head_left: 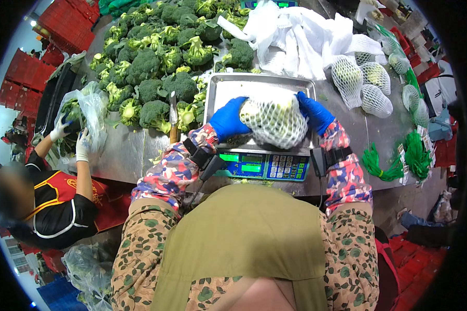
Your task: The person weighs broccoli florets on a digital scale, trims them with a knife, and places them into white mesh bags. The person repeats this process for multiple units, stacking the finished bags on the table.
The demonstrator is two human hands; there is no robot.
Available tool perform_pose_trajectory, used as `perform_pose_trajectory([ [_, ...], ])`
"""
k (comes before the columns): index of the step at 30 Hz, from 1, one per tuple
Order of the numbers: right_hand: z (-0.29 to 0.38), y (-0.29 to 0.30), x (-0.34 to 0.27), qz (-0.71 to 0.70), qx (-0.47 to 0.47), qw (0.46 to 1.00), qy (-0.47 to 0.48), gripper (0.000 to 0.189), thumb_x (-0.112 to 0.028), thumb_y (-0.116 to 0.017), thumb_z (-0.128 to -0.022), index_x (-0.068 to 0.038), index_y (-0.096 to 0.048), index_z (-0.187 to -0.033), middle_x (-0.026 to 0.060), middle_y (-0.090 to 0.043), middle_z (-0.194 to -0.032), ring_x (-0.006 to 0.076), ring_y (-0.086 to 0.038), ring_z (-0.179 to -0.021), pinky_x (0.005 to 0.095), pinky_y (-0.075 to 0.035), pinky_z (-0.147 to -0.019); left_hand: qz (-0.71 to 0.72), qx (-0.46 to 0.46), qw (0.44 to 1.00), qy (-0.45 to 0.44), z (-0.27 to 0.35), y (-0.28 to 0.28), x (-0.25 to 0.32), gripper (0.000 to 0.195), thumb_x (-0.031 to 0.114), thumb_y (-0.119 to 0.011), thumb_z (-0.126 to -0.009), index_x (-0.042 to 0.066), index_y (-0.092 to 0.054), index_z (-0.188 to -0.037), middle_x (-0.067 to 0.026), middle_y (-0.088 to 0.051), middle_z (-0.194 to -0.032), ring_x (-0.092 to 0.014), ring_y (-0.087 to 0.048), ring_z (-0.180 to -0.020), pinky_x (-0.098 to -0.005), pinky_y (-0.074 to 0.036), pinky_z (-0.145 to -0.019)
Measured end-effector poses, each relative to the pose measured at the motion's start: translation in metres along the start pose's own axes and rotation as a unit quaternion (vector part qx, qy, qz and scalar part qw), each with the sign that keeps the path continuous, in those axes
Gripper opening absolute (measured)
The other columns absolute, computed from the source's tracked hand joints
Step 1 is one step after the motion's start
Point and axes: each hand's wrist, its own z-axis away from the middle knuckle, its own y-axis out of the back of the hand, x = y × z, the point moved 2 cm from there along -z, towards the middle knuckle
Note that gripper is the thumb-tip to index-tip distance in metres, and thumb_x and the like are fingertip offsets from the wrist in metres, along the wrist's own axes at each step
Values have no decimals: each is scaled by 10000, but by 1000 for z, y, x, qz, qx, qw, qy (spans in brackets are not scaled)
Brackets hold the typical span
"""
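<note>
A pale vegetable in a white foam net sleeve (278,122) lies sideways between my hands, over the steel pan (225,87) of a digital scale. My left hand (230,119), in a blue glove, grips its left end, where a pale green stem side shows. At its right end, the blue-gloved fingers of my right hand (315,112) hold the edge of the net. Below the pan, the scale's keypad and lit display panel (262,167) face me. Whether the sleeve rests on the pan or is lifted slightly, I cannot tell.
Loose broccoli heads (144,66) are heaped at the back left, with a wooden-handled knife (173,116) beside them. Empty white net sleeves (295,35) lie behind the scale. Netted heads (375,76) and green mesh bundles (381,163) lie right. A co-worker (62,198) handles a plastic bag at left.
</note>
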Motion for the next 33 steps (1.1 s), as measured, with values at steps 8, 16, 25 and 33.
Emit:
perform_pose_trajectory([
  [8, 43, -53, 25, -309, -84, 943, 88, 622, -505, -440, -963, -71, -413, -1408, 135, -499, -1380, 299, -517, -1223, 478, -407, -1045, 461, -36, 886, 21, 8, 21, 23, 727, 45, -723, -670, 36, -451, -1344, -110, -568, -1251, -193, -549, -1136, -334, -419, -1010],
  [16, 47, -32, 61, -383, -188, 897, 114, 513, -366, -513, -965, -87, -444, -1390, 136, -502, -1375, 294, -498, -1248, 476, -387, -1072, 511, 105, 853, 0, 6, 35, 49, 709, 64, -642, -692, 22, -417, -1363, -122, -556, -1275, -222, -549, -1169, -332, -452, -981],
  [25, 42, -2, 71, -336, -220, 909, 109, 444, -186, -391, -998, -27, -383, -1413, 153, -456, -1408, 298, -470, -1266, 447, -372, -1079, 477, 32, 878, -5, -10, 22, 99, 868, 114, -739, -711, 35, -298, -1455, -134, -496, -1344, -249, -532, -1180, -369, -450, -980],
  [33, 56, 70, 49, -304, -95, 928, 196, 477, -270, -444, -971, -20, -425, -1377, 153, -476, -1390, 308, -473, -1257, 453, -359, -1080, 311, -230, 914, -124, 20, 2, 90, 794, 268, -797, -766, 133, -400, -1439, -112, -615, -1201, -145, -596, -915, -299, -501, -826],
])
